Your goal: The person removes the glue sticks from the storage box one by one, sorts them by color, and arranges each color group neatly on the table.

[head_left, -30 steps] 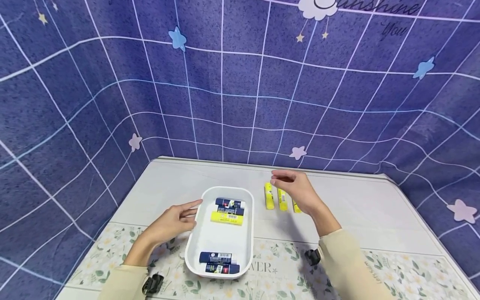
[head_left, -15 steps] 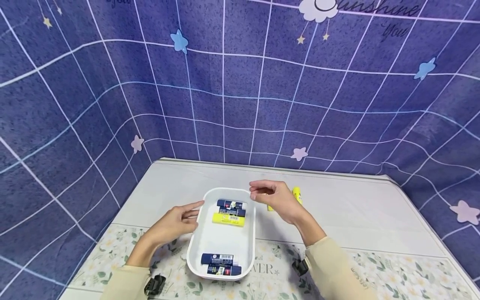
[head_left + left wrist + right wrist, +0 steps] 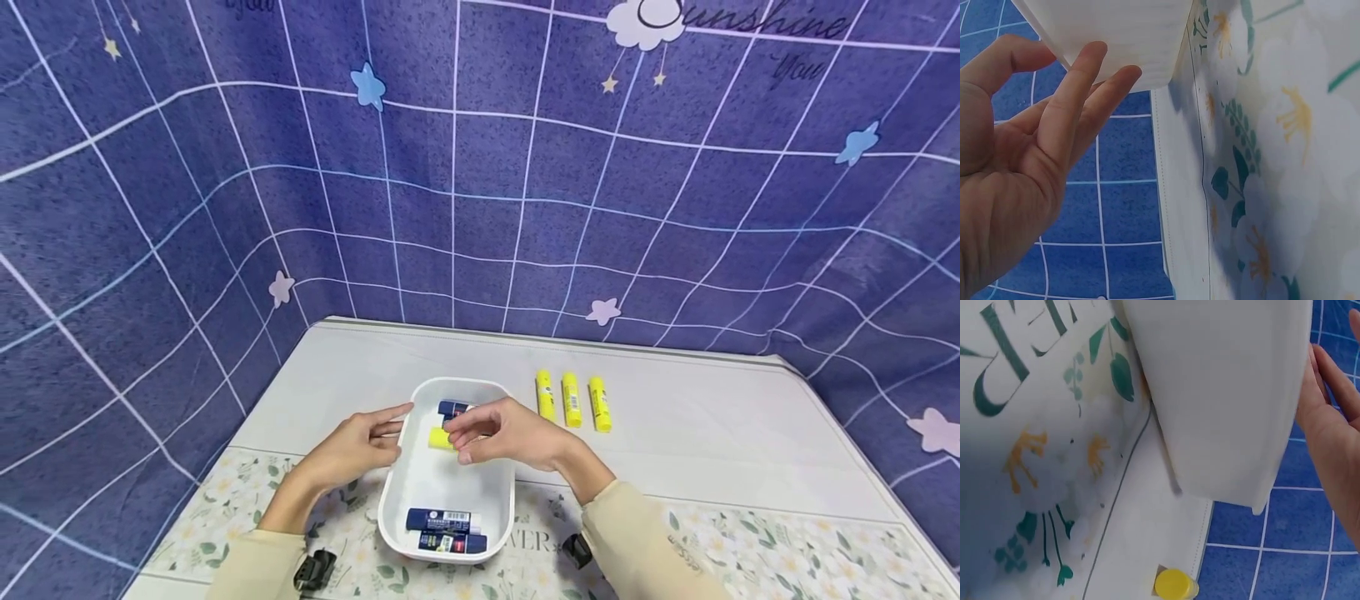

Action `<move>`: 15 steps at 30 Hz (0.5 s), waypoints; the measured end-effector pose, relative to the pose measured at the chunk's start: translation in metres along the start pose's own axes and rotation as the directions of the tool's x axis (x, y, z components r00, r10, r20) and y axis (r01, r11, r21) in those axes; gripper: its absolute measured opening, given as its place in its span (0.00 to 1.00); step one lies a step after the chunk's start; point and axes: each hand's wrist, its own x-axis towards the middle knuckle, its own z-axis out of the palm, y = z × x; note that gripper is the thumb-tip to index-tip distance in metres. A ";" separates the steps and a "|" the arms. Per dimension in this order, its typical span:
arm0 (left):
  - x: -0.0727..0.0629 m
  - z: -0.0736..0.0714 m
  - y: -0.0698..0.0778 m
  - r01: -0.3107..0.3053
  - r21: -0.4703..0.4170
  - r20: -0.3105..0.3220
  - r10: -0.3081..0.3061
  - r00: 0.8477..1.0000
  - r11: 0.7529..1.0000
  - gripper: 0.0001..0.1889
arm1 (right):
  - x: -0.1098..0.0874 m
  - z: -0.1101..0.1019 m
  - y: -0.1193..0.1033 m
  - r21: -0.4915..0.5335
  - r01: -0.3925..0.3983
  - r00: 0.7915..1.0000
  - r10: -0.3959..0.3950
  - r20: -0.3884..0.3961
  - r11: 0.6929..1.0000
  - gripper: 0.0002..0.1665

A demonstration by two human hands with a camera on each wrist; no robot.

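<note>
A white tray (image 3: 386,500) lies in front of me with glue sticks in it. My left hand (image 3: 352,450) touches its left side with fairly straight fingers; the left wrist view shows fingertips (image 3: 1094,53) against the outer wall. My right hand (image 3: 517,433) is over the tray's far half, thumb and fingers apart, with nothing seen between them. Under its fingertips shows the end of a yellow glue stick (image 3: 438,438), and behind it a navy glue stick (image 3: 450,408), both partly hidden. Near the front wall lie two navy glue sticks (image 3: 438,521) (image 3: 450,542).
Three yellow glue sticks (image 3: 545,396) (image 3: 572,400) (image 3: 600,404) lie in a row on the table to the right of the tray. A floral strip (image 3: 750,542) runs across the table's front. A blue grid-patterned curtain (image 3: 480,225) stands behind and at both sides.
My right hand has moved left and nearer, from above the row of yellow glue sticks to over the tray, uncovering that row. The left hand stays at the tray's side.
</note>
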 end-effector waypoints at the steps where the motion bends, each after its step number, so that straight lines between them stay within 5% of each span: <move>1: 0.000 0.000 -0.001 0.003 -0.001 -0.002 -0.003 1.000 1.000 0.39 | 0.001 0.001 0.001 -0.004 -0.006 1.000 0.006 0.023 1.000 0.30; 15: 0.000 0.000 0.004 -0.004 0.025 -0.008 0.004 1.000 1.000 0.38 | 0.017 0.014 0.006 -0.105 -0.060 0.982 0.078 0.174 0.993 0.29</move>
